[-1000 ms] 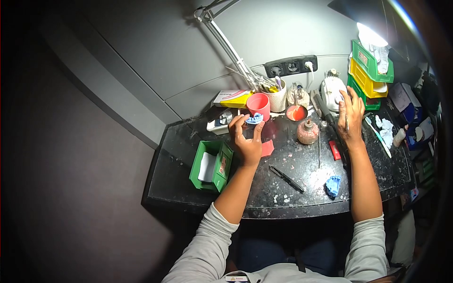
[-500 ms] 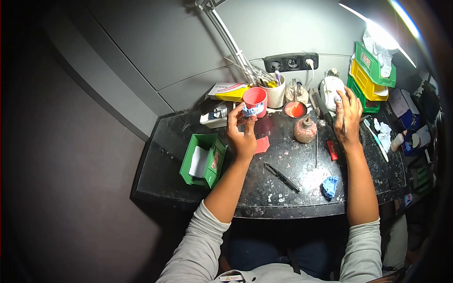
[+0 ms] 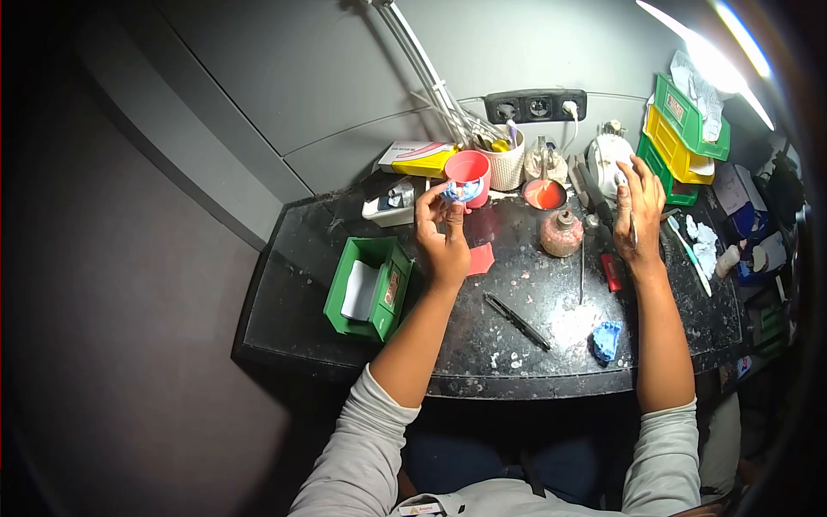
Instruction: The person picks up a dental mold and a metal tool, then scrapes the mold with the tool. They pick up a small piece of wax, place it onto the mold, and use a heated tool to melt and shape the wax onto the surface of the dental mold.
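My left hand (image 3: 444,237) is raised over the black worktop (image 3: 517,327) and pinches a small blue dental cast (image 3: 457,191) between its fingertips, right in front of a pink cup (image 3: 469,172). My right hand (image 3: 639,211) reaches toward a white machine (image 3: 606,162) at the back right, with a thin metal tool running down along its palm. A second blue cast (image 3: 606,339) lies near the front right edge.
A green bin (image 3: 366,289) stands at the left. A brown round burner (image 3: 561,234), a red-filled bowl (image 3: 544,195), a pink wax sheet (image 3: 481,258), a black pen (image 3: 517,320) and a red lighter (image 3: 611,271) lie about. Stacked green and yellow bins (image 3: 685,138) stand at the right.
My left hand has lifted the blue cast toward the pink cup and closed its fingers tighter on it. My right hand has stayed near the white machine.
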